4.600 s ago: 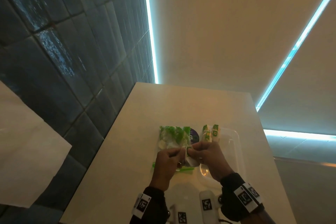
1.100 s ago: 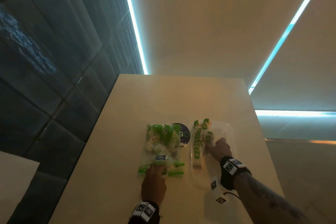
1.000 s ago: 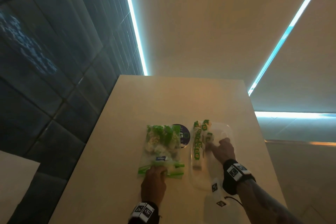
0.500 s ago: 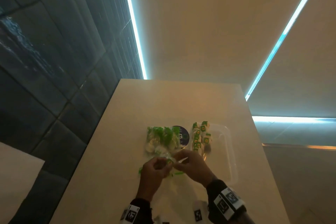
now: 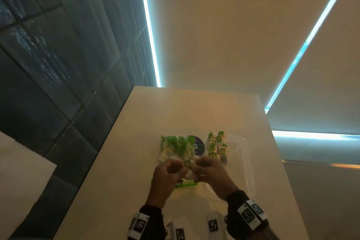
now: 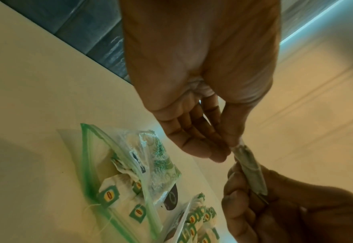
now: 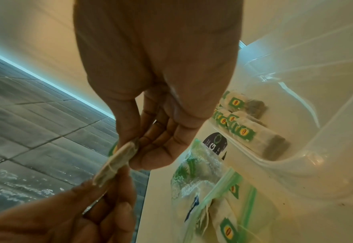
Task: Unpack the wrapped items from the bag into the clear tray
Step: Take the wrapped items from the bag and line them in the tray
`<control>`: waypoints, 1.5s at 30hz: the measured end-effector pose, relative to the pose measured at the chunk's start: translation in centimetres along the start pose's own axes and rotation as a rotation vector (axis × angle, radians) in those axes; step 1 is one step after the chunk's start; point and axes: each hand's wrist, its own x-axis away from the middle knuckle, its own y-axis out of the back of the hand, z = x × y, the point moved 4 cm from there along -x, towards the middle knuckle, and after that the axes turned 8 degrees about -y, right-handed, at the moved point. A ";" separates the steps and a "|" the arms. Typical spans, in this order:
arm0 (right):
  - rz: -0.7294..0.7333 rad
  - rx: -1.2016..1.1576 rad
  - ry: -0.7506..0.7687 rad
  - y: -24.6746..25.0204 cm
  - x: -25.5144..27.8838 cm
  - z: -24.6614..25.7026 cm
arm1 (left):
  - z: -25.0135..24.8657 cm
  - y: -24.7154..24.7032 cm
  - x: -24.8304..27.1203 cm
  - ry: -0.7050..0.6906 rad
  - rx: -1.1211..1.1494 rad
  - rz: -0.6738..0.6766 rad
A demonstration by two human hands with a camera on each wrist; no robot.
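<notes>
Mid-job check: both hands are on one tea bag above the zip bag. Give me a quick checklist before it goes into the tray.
1. Tea bag held: ok, the left hand and the right hand each pinch an end.
2. Tea bag out of the zip bag: ok, held in the air above it.
3. Room in the tray: ok, the placed tea bags fill its far left part; the rest is bare.
4. String and tag free of the zip bag: cannot tell, the fingers hide them.
5. Zip bag open for the next pick: ok, the mouth gapes with more tea bags inside.
6. Zip bag held steady: not ok, neither hand is on it.
</notes>
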 end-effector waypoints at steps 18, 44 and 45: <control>-0.165 0.008 0.062 2.5 1.7 0.4 | 9.3 1.2 2.1 -0.222 -0.989 0.210; -0.059 0.155 -0.026 1.6 1.4 0.4 | 1.3 -0.4 -0.9 -0.133 -0.399 0.179; -0.036 0.144 -0.018 1.2 1.4 0.4 | 0.3 -0.5 -0.7 -0.135 -0.324 0.212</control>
